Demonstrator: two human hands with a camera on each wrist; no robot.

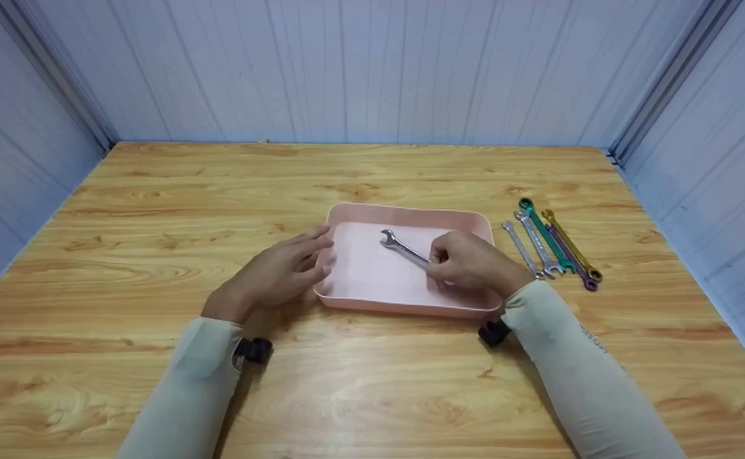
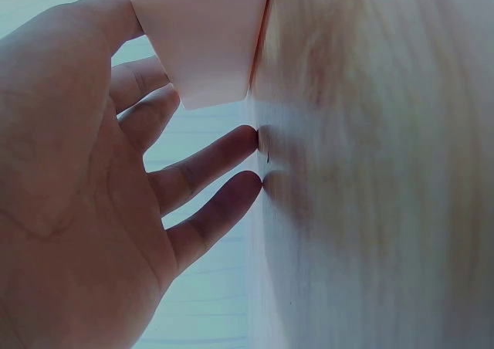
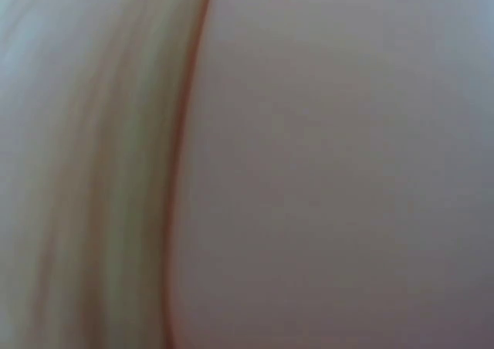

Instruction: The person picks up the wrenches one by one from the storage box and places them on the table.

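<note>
My right hand (image 1: pixel 471 260) grips one end of a silver open-end wrench (image 1: pixel 404 247). The wrench slants over the inside of a shallow pink tray (image 1: pixel 372 277), its open jaw pointing up and left. At the tray's left side, my left hand (image 1: pixel 283 268) rests with fingers spread and loosely bent against the rim. Seen from the left wrist, the thumb and nearer fingers lie along the tray wall (image 2: pixel 204 40), and two other fingertips (image 2: pixel 245 139) reach down to the tabletop. Only the blurred outer tray wall (image 3: pixel 332 171) fills the right wrist view, with the right hand itself out of sight.
Right of the tray lie several wrenches side by side: a small silver one (image 1: pixel 520 245), a larger silver one (image 1: pixel 536 239), a green one (image 1: pixel 542 231), a purple one (image 1: pixel 573 258) and a gold one (image 1: pixel 570 241). Pale panel walls (image 1: pixel 372 70) border the wooden table (image 1: pixel 219 185).
</note>
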